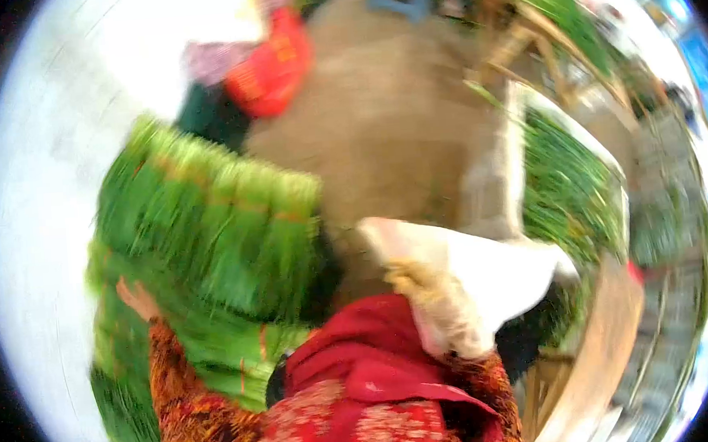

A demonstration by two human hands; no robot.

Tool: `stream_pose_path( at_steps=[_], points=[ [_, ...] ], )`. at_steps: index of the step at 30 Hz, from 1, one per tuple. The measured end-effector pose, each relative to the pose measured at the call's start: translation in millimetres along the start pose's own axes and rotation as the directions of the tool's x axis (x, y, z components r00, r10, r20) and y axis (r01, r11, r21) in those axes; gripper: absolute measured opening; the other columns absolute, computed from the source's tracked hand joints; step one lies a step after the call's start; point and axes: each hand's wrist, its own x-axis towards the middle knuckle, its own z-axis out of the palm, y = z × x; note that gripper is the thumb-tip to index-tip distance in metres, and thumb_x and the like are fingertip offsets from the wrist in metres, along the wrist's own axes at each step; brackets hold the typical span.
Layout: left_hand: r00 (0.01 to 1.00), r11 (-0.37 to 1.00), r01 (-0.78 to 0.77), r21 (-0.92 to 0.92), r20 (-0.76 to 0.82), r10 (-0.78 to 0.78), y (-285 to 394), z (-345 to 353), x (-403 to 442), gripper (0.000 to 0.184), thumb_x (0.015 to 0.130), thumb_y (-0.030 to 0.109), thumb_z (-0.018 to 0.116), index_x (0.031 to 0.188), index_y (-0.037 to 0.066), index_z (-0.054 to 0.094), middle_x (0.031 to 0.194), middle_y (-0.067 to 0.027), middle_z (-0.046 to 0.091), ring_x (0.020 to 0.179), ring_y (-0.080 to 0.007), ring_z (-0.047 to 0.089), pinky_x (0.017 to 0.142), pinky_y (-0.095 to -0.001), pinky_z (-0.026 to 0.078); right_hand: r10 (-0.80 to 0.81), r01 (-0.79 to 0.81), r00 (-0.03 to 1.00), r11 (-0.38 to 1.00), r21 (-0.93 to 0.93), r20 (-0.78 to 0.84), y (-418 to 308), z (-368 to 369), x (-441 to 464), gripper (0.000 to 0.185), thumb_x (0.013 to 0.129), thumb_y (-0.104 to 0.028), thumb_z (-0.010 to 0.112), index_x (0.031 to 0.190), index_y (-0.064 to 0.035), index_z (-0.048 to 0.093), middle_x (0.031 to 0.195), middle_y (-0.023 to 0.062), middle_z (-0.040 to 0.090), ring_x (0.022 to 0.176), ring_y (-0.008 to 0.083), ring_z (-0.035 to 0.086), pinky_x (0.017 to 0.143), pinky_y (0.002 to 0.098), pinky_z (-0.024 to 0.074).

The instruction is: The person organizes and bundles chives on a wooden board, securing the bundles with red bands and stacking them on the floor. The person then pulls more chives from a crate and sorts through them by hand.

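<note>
Beside the brown floor [380, 121], green bundles [222, 210] lie at left, best pressed lightly by the left hand [136, 299], its grip wide; whether the gloved right hand [437, 297] holds the white sheet [501, 272], I cannot tell.

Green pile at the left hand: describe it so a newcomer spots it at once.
Find the brown floor; the green pile lies to its left, with the open left hand over it. Its long thin stalks are bundled in rows with orange-toned bands, unlike the looser-looking greens in the white-rimmed container on the right.
</note>
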Motion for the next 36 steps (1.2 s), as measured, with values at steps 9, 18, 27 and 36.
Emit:
stream_pose_path(
  at_steps=[9, 18, 27, 36],
  points=[
    [0.369, 0.265, -0.221, -0.938, 0.171, 0.914, 583, -30, -42, 0.036, 0.088, 0.009, 0.046, 0.124, 0.006, 0.048, 0.132, -0.0101, 0.044, 0.126, -0.0242, 0.037, 0.106, -0.0358, 0.026, -0.272, 0.273, 0.902, 0.961, -0.045, -0.336, 25, -44, -86, 0.033, 0.09, -0.018, 0.055, 0.121, -0.0057, 0.054, 0.099, 0.0078, 0.064, 0.091, 0.0155, 0.058, 0.083, 0.0272, 0.0446],
    [-0.448, 0.042, -0.183, -0.982, 0.121, 0.886, 835, -40, -230, 0.074, 0.081, 0.041, 0.061, 0.138, 0.009, 0.027, 0.138, -0.0196, 0.034, 0.127, -0.0337, 0.034, 0.105, -0.0407, 0.029, 0.295, 0.077, 0.781, 0.829, 0.554, -0.55, 58, -57, -172, 0.03, 0.089, -0.013, 0.056, 0.117, -0.004, 0.056, 0.095, 0.0065, 0.064, 0.081, 0.0109, 0.058, 0.075, 0.0222, 0.0464],
    [-0.481, -0.164, -0.714, -0.681, 0.306, 0.822, 802, 50, -294, 0.101, 0.06, 0.045, 0.078, 0.138, 0.008, 0.025, 0.137, -0.0235, 0.029, 0.127, -0.0379, 0.028, 0.103, -0.0549, 0.022, 0.371, 0.243, 0.724, 0.651, 0.719, -0.581, 87, -43, -178, 0.032, 0.09, -0.014, 0.057, 0.117, 0.0025, 0.054, 0.096, 0.0062, 0.063, 0.079, 0.0091, 0.054, 0.074, 0.0213, 0.0457],
    [-0.346, 0.01, -0.757, -0.653, 0.414, 0.842, 807, 49, -322, 0.099, 0.059, 0.04, 0.079, 0.138, 0.009, 0.027, 0.142, -0.0234, 0.021, 0.132, -0.0393, 0.02, 0.1, -0.0653, 0.016, 0.41, 0.333, 0.735, 0.475, 0.815, -0.54, 99, -34, -181, 0.03, 0.09, -0.012, 0.056, 0.115, 0.0035, 0.055, 0.093, 0.0066, 0.063, 0.079, 0.0096, 0.052, 0.074, 0.0208, 0.0438]
  ],
)
